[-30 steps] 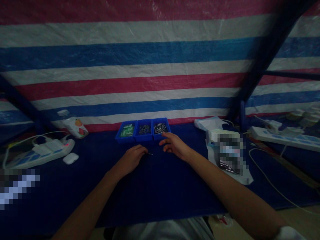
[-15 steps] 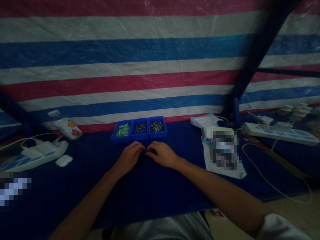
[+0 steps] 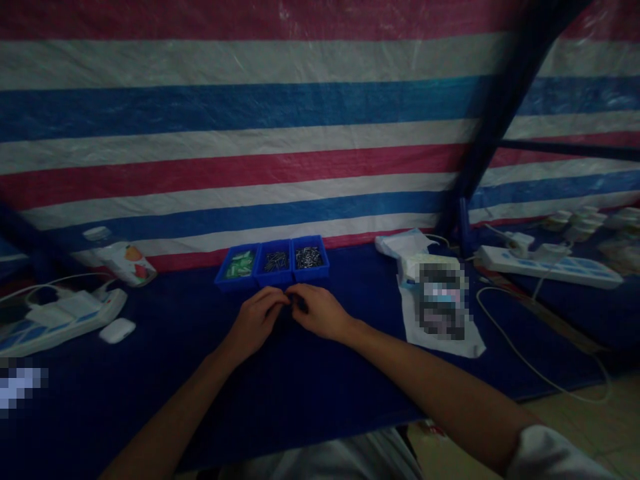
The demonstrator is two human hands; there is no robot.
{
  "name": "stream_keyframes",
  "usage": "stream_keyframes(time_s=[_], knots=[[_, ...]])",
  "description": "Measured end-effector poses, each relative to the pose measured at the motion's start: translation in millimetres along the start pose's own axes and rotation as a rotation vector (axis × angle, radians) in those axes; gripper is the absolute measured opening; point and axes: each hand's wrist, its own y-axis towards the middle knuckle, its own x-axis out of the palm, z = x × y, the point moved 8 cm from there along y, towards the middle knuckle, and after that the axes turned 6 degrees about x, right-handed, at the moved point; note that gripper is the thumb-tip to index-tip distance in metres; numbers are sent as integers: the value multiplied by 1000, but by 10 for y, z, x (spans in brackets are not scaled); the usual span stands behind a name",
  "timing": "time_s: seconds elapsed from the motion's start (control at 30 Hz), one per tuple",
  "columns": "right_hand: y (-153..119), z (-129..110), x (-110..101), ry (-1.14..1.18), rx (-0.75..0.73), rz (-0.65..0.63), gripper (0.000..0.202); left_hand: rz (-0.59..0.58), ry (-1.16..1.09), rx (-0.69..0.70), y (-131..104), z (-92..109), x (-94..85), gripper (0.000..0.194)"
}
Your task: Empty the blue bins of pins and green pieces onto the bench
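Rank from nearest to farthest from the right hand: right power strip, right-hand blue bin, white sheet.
1. Right-hand blue bin, just beyond the right hand.
2. White sheet, to the hand's right.
3. Right power strip, farther right.

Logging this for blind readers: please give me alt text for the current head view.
Left hand and right hand meet at the fingers over a blue table; whether they hold anything is too dark to tell. Just beyond sit three blue bins of small parts, with a bottle to the left and a striped sheet behind.
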Motion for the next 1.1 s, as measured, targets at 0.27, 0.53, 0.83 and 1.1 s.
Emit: stream_keyframes(time_s=[0.27,0.53,0.83,1.1], knots=[[-31,5,-67,-1,-30,26,39,19,56,-41,4,-78,-69,18],[-17,-6,-267,152,-14,86,31,74,134,-209,1,-202,-231,27],[104,227,-283,688,201,92,22,200,23,-347,-55,-339,-310,26],[99,304,-326,1158,390,12,26,301,-104,-479,-136,-524,-343,28]])
